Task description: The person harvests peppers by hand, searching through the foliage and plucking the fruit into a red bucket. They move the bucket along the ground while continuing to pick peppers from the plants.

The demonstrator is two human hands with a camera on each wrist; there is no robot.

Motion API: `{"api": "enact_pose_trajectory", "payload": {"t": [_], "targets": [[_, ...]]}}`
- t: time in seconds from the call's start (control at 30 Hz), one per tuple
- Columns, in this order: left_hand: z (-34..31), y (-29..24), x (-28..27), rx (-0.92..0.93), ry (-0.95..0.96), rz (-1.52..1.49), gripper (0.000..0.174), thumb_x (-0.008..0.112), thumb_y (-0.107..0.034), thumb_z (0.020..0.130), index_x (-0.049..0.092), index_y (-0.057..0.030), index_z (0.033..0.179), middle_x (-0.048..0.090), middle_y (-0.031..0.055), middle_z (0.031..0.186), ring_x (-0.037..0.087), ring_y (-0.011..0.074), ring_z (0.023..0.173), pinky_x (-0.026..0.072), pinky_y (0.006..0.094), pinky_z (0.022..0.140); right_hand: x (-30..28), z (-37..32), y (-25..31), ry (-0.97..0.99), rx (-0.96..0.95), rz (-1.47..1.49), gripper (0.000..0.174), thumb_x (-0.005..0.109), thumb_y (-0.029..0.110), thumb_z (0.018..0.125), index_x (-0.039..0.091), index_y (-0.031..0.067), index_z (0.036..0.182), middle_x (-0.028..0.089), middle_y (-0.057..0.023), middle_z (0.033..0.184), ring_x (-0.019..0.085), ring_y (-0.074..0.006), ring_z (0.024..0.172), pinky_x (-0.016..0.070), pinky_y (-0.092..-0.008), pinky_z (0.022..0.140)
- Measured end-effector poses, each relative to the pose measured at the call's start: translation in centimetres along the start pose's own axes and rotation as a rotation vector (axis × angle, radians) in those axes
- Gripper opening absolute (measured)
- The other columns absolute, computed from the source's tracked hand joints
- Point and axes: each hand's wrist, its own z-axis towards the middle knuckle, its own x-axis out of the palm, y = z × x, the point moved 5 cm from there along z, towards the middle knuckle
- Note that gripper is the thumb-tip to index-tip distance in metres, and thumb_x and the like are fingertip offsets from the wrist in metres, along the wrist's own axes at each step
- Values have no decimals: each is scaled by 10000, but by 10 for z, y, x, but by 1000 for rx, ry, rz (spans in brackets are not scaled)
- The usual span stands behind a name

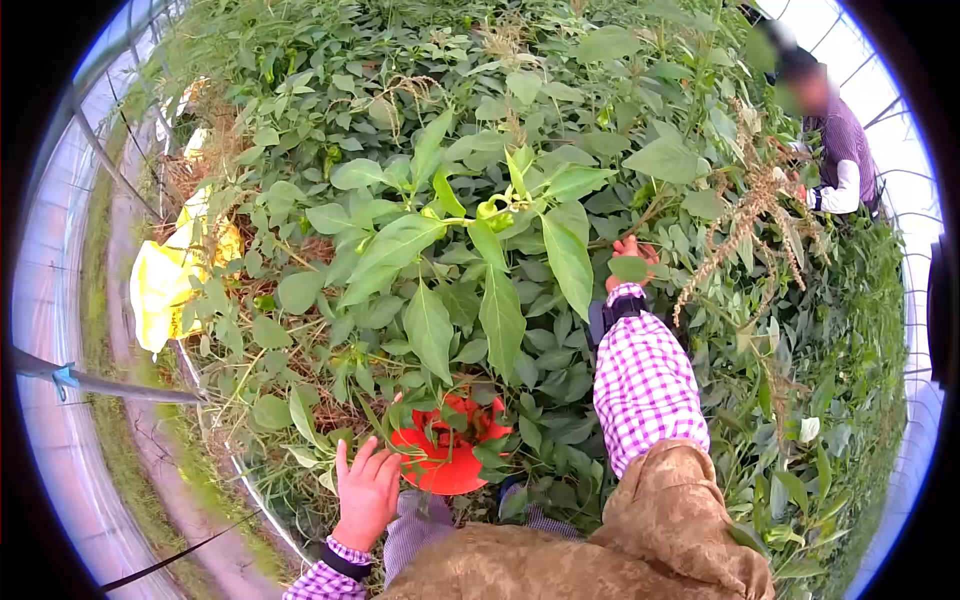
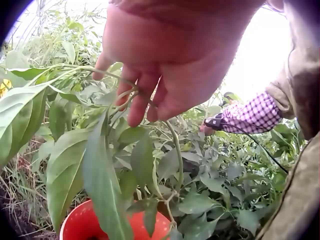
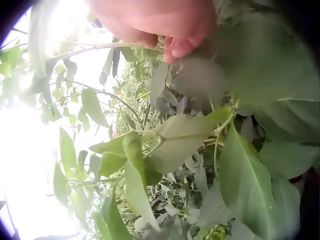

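My left hand (image 1: 367,492) is held low at the left of a red bucket (image 1: 440,478), its fingers loosely extended. In the left wrist view a bent green plant stem (image 2: 177,150) passes behind and against those fingers, with long leaves (image 2: 102,175) hanging below. Farther forward and to the right, my right hand (image 1: 632,262) reaches into the foliage. Its curled fingertips pinch a thin plant stem (image 3: 110,45) in the right wrist view; a leaf partly covers this hand from above. A green pepper (image 1: 494,214) hangs among broad leaves between the arms. Leaves overlap the bucket's opening.
Dense pepper plants fill the bed ahead. Dry seed heads (image 1: 740,240) stand beyond the right hand. Another person (image 1: 845,150) is among the plants at the far right. At the left are a yellow sack (image 1: 160,290), a metal pole (image 1: 120,388) and a dirt path (image 1: 150,430).
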Motion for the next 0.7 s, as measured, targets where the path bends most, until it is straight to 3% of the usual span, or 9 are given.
{"api": "enact_pose_trajectory", "payload": {"t": [0.1, 0.2, 0.33, 0.37, 0.43, 0.5, 0.53, 0.6, 0.7], "targets": [[-2, 2, 4, -37, 3, -32, 238, 643, -90, 754, 629, -86, 991, 633, 49, 986, 518, 263, 1140, 219, 571, 1078, 9, 10, -1, 148, -337, -383, 348, 668, 139, 844, 459, -19, 1073, 640, -127, 883, 601, -144, 630, 472, -281, 564], [-3, 5, 4, -48, -12, -41, 237, 646, -88, 747, 633, -88, 984, 632, 46, 977, 520, 263, 1132, 216, 574, 1079, 24, -20, 23, 121, -693, -608, 269, 609, 170, 881, 544, -88, 920, 613, -159, 820, 591, -280, 756, 457, -389, 689], [-7, 12, 8, -66, -16, -52, 231, 646, -86, 745, 637, -90, 976, 632, 49, 971, 523, 264, 1125, 213, 572, 1081, 55, -15, 34, 131, -947, -1078, 249, 567, 186, 904, 506, -49, 959, 595, -193, 930, 578, -325, 884, 436, -404, 757], [-8, 13, 8, -65, -15, -56, 231, 646, -86, 745, 637, -90, 976, 632, 49, 971, 523, 264, 1125, 213, 572, 1081, 59, -2, 30, 130, -949, -1081, 249, 567, 186, 904, 506, -49, 959, 595, -193, 930, 578, -325, 884, 436, -404, 757], [-10, 14, 10, -78, -6, -53, 232, 646, -84, 748, 635, -89, 980, 633, 51, 965, 524, 265, 1125, 215, 569, 1081, 72, 19, 18, 460, -635, -544, 300, 536, 208, 923, 433, -13, 1097, 584, -174, 995, 567, -284, 883, 430, -397, 735], [-12, 14, 11, -83, -3, -61, 232, 645, -81, 749, 634, -87, 981, 633, 51, 967, 522, 267, 1127, 215, 569, 1080, 79, 15, 11, 603, -230, -550, 386, 503, 224, 938, 339, 7, 1213, 593, -149, 1020, 572, -236, 896, 433, -374, 746], [-11, 15, 9, -84, -19, -61, 232, 644, -78, 750, 634, -85, 982, 633, 52, 968, 521, 269, 1130, 215, 569, 1080, 84, 7, 11, 670, -222, -557, 424, 474, 250, 949, 310, 7, 1256, 608, -124, 1061, 579, -202, 928, 440, -355, 779], [-10, 15, 7, -80, -4, -54, 236, 642, -74, 751, 632, -84, 987, 633, 52, 975, 518, 270, 1134, 214, 569, 1081, 95, 1, -3, 801, -401, -704, 474, 453, 284, 955, 312, -10, 1299, 645, -183, 1015, 618, -284, 924, 445, -382, 831], [-10, 16, 4, -77, 20, -47, 247, 638, -65, 752, 626, -78, 999, 631, 54, 991, 513, 273, 1143, 210, 569, 1083, 103, 14, -47, 745, -606, -624, 374, 453, 288, 948, 516, -29, 1136, 637, -219, 940, 610, -363, 919, 460, -409, 791]]}}
